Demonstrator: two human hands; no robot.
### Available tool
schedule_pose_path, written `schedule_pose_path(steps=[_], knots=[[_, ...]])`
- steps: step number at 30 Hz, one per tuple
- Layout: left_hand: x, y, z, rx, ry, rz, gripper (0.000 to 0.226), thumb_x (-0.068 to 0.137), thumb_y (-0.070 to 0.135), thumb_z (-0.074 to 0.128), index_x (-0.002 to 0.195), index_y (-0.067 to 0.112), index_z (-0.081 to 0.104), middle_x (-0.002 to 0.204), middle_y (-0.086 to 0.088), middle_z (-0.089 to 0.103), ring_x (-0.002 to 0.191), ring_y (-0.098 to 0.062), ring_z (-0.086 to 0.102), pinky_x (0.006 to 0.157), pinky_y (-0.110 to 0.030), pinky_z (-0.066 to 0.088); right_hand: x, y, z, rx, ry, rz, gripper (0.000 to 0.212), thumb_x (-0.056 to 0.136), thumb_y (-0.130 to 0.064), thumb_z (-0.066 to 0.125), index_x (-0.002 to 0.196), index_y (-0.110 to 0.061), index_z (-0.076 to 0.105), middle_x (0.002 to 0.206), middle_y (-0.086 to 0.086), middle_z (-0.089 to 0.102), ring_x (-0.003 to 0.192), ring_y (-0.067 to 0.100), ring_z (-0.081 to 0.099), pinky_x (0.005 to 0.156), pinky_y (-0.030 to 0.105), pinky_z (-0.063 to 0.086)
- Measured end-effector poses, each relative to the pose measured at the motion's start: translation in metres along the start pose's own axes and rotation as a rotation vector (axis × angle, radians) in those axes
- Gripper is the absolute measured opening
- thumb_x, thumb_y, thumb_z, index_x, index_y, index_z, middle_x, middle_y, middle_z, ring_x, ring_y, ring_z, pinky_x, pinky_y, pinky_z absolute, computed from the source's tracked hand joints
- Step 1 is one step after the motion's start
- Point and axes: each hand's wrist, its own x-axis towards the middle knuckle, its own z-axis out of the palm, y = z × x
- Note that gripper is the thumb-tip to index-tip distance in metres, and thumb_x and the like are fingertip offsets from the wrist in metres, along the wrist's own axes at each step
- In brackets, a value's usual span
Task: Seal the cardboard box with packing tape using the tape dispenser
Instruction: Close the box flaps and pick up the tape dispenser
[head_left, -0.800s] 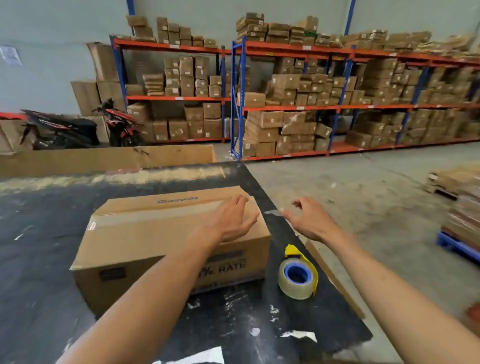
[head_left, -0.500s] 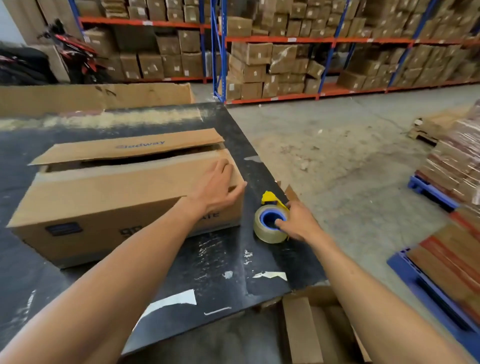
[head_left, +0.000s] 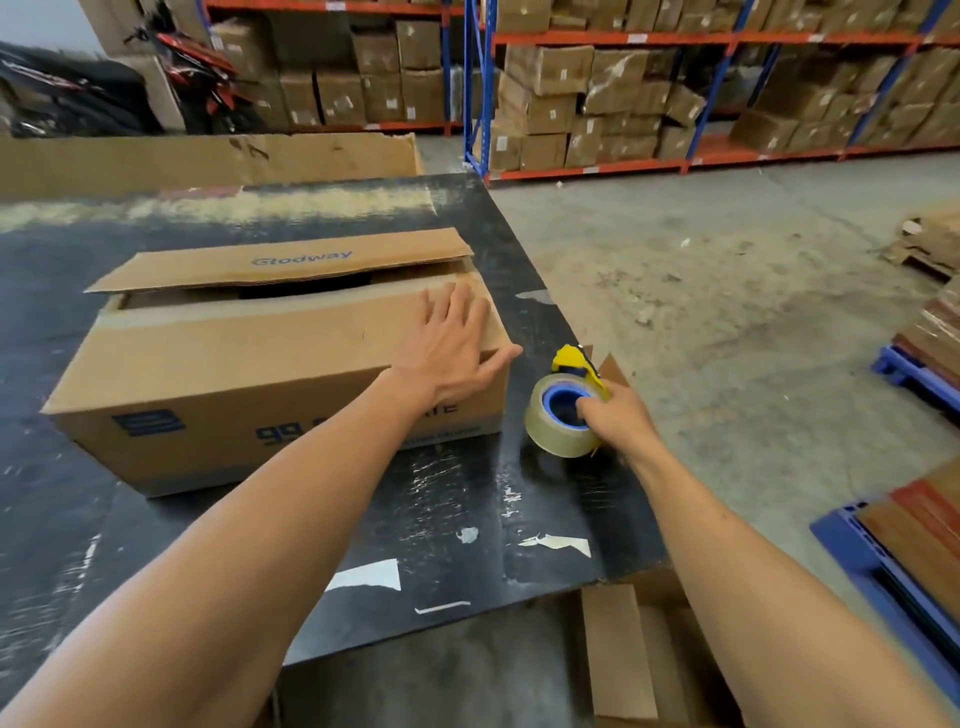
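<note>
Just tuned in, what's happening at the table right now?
A person is getting ready to tape a cardboard box on the black table. The left hand presses flat on the near top flap, while the far flap stands slightly raised, leaving a gap. The right hand grips the tape dispenser resting on the table beside the box. No fresh tape is on yet.

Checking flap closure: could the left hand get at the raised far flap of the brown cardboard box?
Probably yes: the left hand lies flat on the near flap, and nothing stands between it and the raised far flap.
</note>
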Motion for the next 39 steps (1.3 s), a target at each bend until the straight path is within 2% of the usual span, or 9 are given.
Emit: schedule_pose_path(steps=[4,9,17,21,24,31,33,36,39], knots=[[0.003,0.003,0.000,0.014,-0.139,-0.103,0.100,0.089,0.080,0.013,0.157,0.005,0.009,0.164,-0.025,0.007,0.152,-0.040,0.008,0.120,-0.061,0.006,-0.003,-0.031,-0.018,0.380,-0.045,0.084,0.032,0.068,-0.007,0.056,0.095,-0.018,0.070,0.087,0.009,0.065,0.073,0.024,0.059,0.054,0.030,0.051],[-0.003,0.007,-0.005,0.046,-0.152,-0.107,0.095,0.091,0.074,0.012,0.155,0.005,0.016,0.163,-0.024,0.014,0.150,-0.040,0.012,0.119,-0.061,0.009,-0.001,-0.070,-0.045,0.539,-0.022,0.139,0.049,0.040,-0.019,0.061,0.088,-0.013,0.067,0.087,0.014,0.068,0.080,0.035,0.063,0.065,0.039,0.046],[-0.002,-0.023,-0.028,-0.035,-0.360,0.024,0.102,0.088,0.082,0.026,0.159,0.014,-0.002,0.166,-0.015,-0.008,0.154,-0.031,-0.007,0.123,-0.052,-0.002,-0.028,-0.120,-0.057,0.730,-0.166,-0.009,0.007,0.068,-0.014,0.049,0.072,-0.015,0.055,0.062,0.004,0.047,0.053,0.016,0.045,0.055,0.029,0.036],[-0.018,-0.059,-0.035,0.003,-0.355,0.055,0.096,0.085,0.086,0.019,0.158,0.031,-0.009,0.166,0.001,-0.015,0.153,-0.022,-0.013,0.120,-0.058,-0.009,-0.031,-0.137,-0.047,0.666,-0.184,-0.115,0.026,0.075,-0.010,0.049,0.054,-0.023,0.054,0.054,0.000,0.045,0.053,0.015,0.042,0.055,0.030,0.033],[-0.026,-0.057,-0.022,-0.032,-0.334,-0.001,0.089,0.088,0.083,0.014,0.158,0.033,-0.007,0.168,0.002,-0.011,0.154,-0.023,-0.010,0.120,-0.060,-0.005,-0.034,-0.149,-0.037,0.675,-0.198,-0.150,0.004,0.069,-0.014,0.051,0.066,-0.016,0.053,0.057,0.001,0.049,0.053,0.015,0.044,0.055,0.029,0.037],[-0.019,-0.056,-0.025,-0.103,-0.300,-0.013,0.089,0.090,0.080,0.024,0.160,0.030,0.001,0.168,-0.001,-0.002,0.154,-0.023,-0.005,0.122,-0.055,-0.005,-0.039,-0.171,-0.023,0.620,-0.215,-0.279,0.022,0.066,-0.015,0.053,0.083,-0.017,0.067,0.074,0.009,0.056,0.065,0.018,0.049,0.063,0.034,0.042],[-0.021,-0.059,-0.039,-0.298,-0.268,-0.032,0.080,0.095,0.066,0.040,0.159,0.024,0.016,0.168,-0.003,0.010,0.154,-0.021,0.007,0.123,-0.046,0.000,-0.042,-0.176,-0.024,0.567,-0.198,-0.363,0.044,0.064,-0.017,0.056,0.105,-0.025,0.069,0.084,0.008,0.062,0.073,0.018,0.053,0.069,0.036,0.044],[-0.024,-0.065,-0.071,-1.080,-0.093,-0.348,0.059,0.101,0.055,0.037,0.144,0.017,0.051,0.152,-0.007,0.047,0.136,-0.022,0.045,0.116,-0.038,0.028,-0.051,-0.192,-0.027,0.453,-0.110,-0.571,0.045,0.076,-0.011,0.060,0.113,-0.036,0.064,0.088,0.002,0.067,0.076,0.014,0.058,0.070,0.032,0.047],[-0.028,-0.080,-0.107,-1.821,0.032,-0.647,0.079,0.100,0.066,0.024,0.131,0.002,0.059,0.133,-0.022,0.061,0.118,-0.036,0.062,0.107,-0.049,0.045,-0.066,-0.215,-0.029,0.316,-0.039,-0.854,0.055,0.077,-0.014,0.064,0.122,-0.043,0.057,0.111,-0.006,0.065,0.089,0.013,0.062,0.072,0.032,0.053]])
